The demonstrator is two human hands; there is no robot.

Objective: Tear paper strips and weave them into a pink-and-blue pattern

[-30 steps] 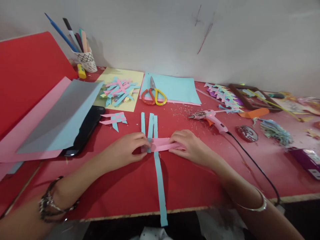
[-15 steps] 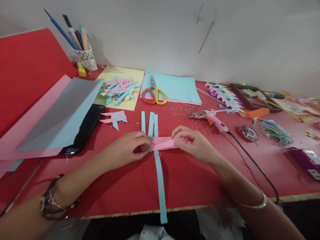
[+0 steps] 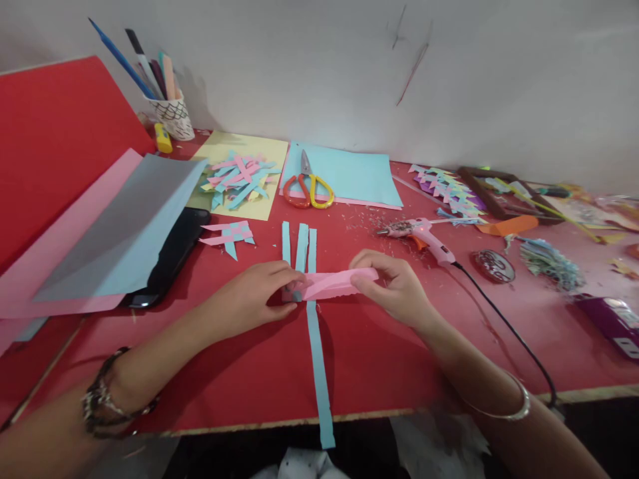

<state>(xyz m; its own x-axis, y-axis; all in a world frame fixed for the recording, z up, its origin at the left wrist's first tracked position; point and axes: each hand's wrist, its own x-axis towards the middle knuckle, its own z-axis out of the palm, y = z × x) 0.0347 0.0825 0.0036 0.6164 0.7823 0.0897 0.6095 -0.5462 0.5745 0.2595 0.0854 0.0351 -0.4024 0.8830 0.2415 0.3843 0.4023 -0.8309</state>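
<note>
Blue paper strips (image 3: 302,246) and pink paper strips (image 3: 334,282) cross each other on the red table. My left hand (image 3: 264,291) holds the crossing at its left end, fingers closed on the strips and hiding part of the weave. Between thumb and fingers, my right hand (image 3: 392,287) pinches the right end of a pink strip, which is slightly raised. One long blue strip (image 3: 320,372) runs from beneath the pink ones towards me, past the table's front edge.
Scissors (image 3: 305,186) lie on blue paper (image 3: 349,169) at the back. A pink glue gun (image 3: 424,236) with a black cord rests to the right. A small woven piece (image 3: 234,231), a phone-like black device (image 3: 174,259) and cut strips (image 3: 244,176) are on the left.
My right hand has shifted slightly right, and the pink strip in it has lifted and turned at its right end. My left hand has stayed almost in place.
</note>
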